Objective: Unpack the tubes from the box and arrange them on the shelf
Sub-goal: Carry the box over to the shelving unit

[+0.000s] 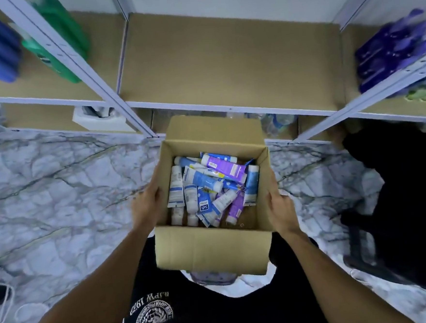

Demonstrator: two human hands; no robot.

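Two hands hold one box between them. The left grip [147,203] is clamped on the left wall of the cardboard box [213,247], thumb at the rim. The right grip [282,207] is clamped on the right wall, thumb lying along the top edge; the fingers of both are hidden behind the cardboard. Both forearms reach forward, converging on the box, which is held above the marbled floor [57,184], flaps open. Inside lies one jumbled heap of tubes [208,184]: well over a dozen, white, blue and at least two purple; an exact count cannot be told. Just beyond stands the shelf [225,59], its middle bay lined with cardboard.
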